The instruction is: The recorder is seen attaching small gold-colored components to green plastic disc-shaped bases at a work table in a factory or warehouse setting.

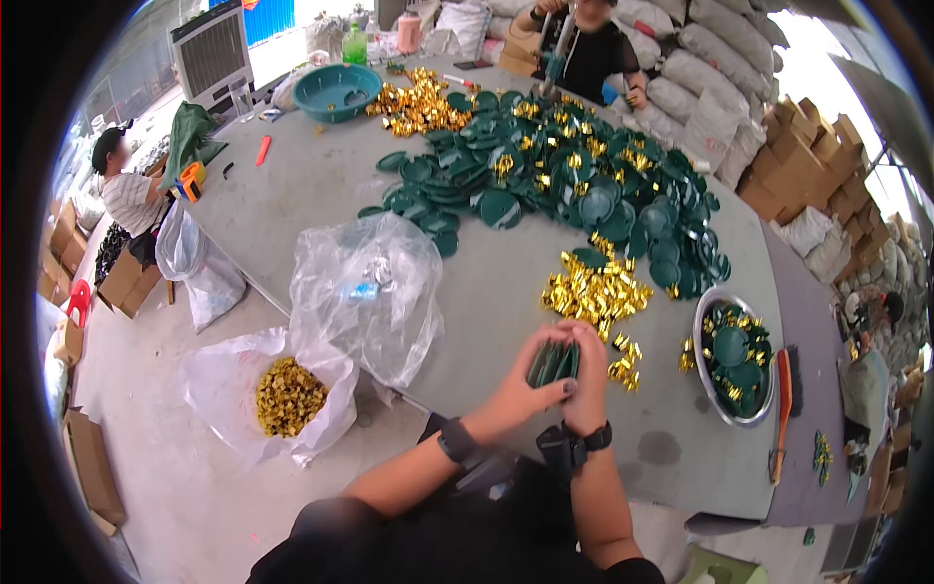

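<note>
Near the table's front edge, my left hand (516,391) and my right hand (588,387) close together around a small stack of dark green discs (553,363). The discs stand on edge between my palms, with their rims showing at the top. Just beyond my hands lies a pile of shiny gold clips (595,295), and a few of them trail down beside my right hand. Farther back spreads a large heap of green discs (501,208), with gold pieces scattered over it. My fingers hide part of the held stack.
A clear plastic bag (375,292) lies left of my hands, beside a white sack (219,384) of gold pieces. At right are a metal bowl (700,336) of discs and a brush (781,419). A teal basin (309,97) stands far left. Two people are beyond the table.
</note>
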The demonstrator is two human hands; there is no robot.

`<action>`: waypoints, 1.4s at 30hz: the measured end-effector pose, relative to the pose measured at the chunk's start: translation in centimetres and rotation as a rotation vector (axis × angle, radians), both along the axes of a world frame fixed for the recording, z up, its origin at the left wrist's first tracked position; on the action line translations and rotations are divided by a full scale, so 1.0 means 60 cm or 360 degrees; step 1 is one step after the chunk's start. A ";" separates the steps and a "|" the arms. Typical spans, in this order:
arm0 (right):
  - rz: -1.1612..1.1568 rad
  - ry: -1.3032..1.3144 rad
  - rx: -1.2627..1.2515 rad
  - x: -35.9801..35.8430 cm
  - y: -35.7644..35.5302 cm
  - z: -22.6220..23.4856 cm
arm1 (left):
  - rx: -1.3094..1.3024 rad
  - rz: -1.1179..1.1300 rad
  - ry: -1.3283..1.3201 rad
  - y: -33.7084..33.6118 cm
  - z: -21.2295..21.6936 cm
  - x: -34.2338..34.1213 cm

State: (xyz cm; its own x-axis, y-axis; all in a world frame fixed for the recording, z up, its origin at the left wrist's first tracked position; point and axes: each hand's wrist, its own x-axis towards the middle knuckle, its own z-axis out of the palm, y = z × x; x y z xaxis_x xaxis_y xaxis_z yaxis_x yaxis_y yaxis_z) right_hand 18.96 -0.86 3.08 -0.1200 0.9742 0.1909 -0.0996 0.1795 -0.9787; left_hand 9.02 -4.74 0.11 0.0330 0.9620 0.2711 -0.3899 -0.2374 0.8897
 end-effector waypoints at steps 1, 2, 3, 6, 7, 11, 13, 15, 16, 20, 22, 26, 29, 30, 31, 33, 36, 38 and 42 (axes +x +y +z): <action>-0.0020 0.0009 0.0082 0.000 0.000 -0.001 | 0.0052 0.0100 0.0093 -0.003 0.002 0.002; 0.0037 0.0134 0.0003 0.001 0.003 -0.001 | 0.0087 0.0158 0.0096 -0.003 0.004 0.005; 0.0093 0.0260 -0.0073 0.000 0.005 0.001 | 0.0124 0.0219 0.0099 -0.003 0.003 0.008; 0.0177 0.0325 -0.0197 -0.009 -0.006 0.031 | 0.0090 0.0310 -0.0007 -0.007 -0.013 0.017; 0.0212 0.0313 -0.0216 -0.011 -0.008 0.033 | 0.0108 0.0387 -0.0042 -0.008 -0.010 0.019; 0.0236 0.0428 -0.0120 -0.012 -0.014 0.016 | 0.0077 0.0417 -0.0175 -0.022 -0.004 0.027; 0.0232 0.0390 -0.0100 -0.011 -0.017 0.015 | 0.0088 0.0402 -0.0179 -0.028 0.000 0.029; 0.0149 0.0557 -0.0118 -0.012 -0.022 0.019 | 0.0102 0.0390 -0.0184 -0.030 -0.002 0.031; 0.0076 0.0641 -0.0117 -0.014 -0.025 0.018 | 0.0136 0.0462 -0.0055 -0.030 -0.006 0.033; -0.0007 0.0580 -0.0005 -0.016 -0.030 0.011 | 0.0270 0.0618 0.0172 -0.030 -0.025 0.037; 0.0135 0.0509 -0.0006 -0.015 -0.032 0.023 | 0.0295 0.0611 0.0226 -0.028 -0.024 0.035; 0.0288 0.0175 0.0074 0.001 -0.021 0.033 | 0.0353 0.0528 0.0515 -0.017 -0.009 0.021; 0.0330 0.0058 0.0224 0.007 -0.013 0.029 | 0.0369 0.0293 0.0484 -0.014 0.008 0.011; 0.0338 0.0154 0.0142 0.010 -0.015 0.025 | 0.0386 0.0305 0.0482 -0.013 0.011 0.004; 0.0351 0.0246 0.0072 0.012 -0.013 0.021 | 0.0383 0.0123 0.0483 -0.009 0.011 -0.004; 0.0300 0.0378 -0.0034 0.012 -0.020 0.015 | 0.0432 -0.0031 0.0483 0.000 0.014 -0.016; 0.0263 0.0234 0.0011 0.016 -0.026 0.014 | 0.0319 -0.0157 0.0483 -0.002 0.008 -0.017; 0.0315 0.0277 0.0005 0.017 -0.024 -0.001 | 0.0395 -0.0001 0.0625 -0.008 0.016 -0.015; 0.0364 0.0387 -0.0093 0.009 -0.036 0.006 | 0.0545 0.0068 0.0878 -0.014 0.036 -0.026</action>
State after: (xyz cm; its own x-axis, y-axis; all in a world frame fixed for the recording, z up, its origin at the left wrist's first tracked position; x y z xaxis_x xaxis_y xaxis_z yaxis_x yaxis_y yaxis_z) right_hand 19.51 -3.04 3.45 -0.2945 0.9375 0.1852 -0.3627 0.0696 -0.9293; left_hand 7.48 -5.58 2.29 0.2190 0.8275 0.5170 0.1185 -0.5485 0.8277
